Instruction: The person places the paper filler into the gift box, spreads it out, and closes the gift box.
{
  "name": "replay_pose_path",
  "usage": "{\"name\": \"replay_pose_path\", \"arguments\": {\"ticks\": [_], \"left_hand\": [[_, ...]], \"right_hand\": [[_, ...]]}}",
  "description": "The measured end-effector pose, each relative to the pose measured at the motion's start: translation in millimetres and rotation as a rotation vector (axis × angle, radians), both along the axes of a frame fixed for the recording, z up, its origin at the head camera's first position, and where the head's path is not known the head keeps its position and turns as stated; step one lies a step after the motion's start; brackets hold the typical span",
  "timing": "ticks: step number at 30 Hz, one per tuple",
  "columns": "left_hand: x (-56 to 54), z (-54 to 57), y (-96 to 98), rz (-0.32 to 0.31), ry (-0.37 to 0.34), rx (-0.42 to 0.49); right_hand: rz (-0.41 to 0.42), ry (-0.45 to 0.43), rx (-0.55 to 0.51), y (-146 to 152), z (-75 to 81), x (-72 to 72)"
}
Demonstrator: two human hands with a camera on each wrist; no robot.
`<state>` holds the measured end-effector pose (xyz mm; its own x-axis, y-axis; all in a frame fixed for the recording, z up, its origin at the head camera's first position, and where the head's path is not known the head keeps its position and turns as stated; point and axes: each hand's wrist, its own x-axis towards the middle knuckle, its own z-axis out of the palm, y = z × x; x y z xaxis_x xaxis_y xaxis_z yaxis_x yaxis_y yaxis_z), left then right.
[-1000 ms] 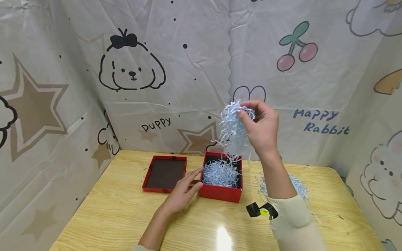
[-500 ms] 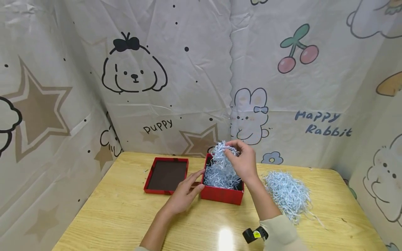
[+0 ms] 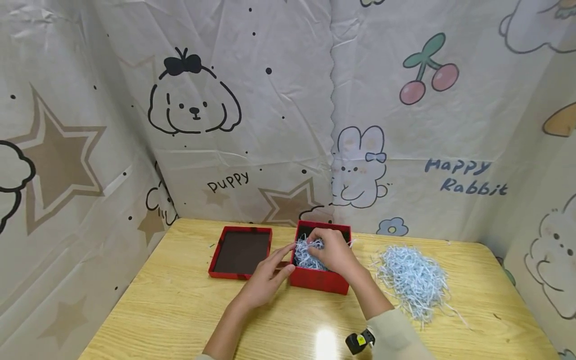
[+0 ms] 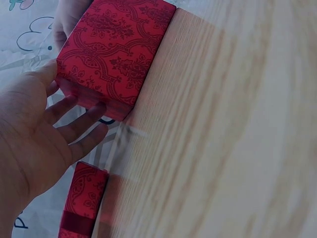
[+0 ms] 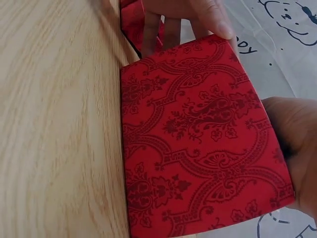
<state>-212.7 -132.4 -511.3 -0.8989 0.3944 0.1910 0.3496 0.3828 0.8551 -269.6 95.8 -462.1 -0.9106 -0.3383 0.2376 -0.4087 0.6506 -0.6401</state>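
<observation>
A red box (image 3: 319, 281) with a dark damask-like pattern stands uncovered on the table, light blue shredded paper (image 3: 305, 259) inside it. My right hand (image 3: 332, 250) reaches down into the box, thumb and fingers bent around shredded paper; in the right wrist view the box wall (image 5: 198, 144) hides its fingertips. With fingers extended, my left hand (image 3: 263, 281) steadies the box's left side. The left wrist view has that hand's thumb (image 4: 47, 72) at the top rim and its other fingers along the side.
The box's red lid (image 3: 240, 252) lies left of it, dark inside facing up. A loose heap of shredded paper (image 3: 413, 280) sits on the table at right, stray strands around it. Behind the table hangs a printed cloth (image 3: 279, 125).
The right hand has come down from above the box, carrying a clump of shredded paper into it. My left hand stays at the box's left side.
</observation>
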Motion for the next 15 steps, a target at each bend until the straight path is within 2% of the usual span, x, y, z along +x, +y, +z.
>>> {"name": "replay_pose_path", "arguments": {"ticks": [6,15], "left_hand": [[0.2,1.7,0.8,-0.005,-0.001,-0.001],[-0.1,0.2,0.3,-0.007,0.031,0.002]], "right_hand": [[0.047,-0.012,0.042,-1,3.3,3.1],[0.056,0.012,-0.076,18,18.8,7.5]]}}
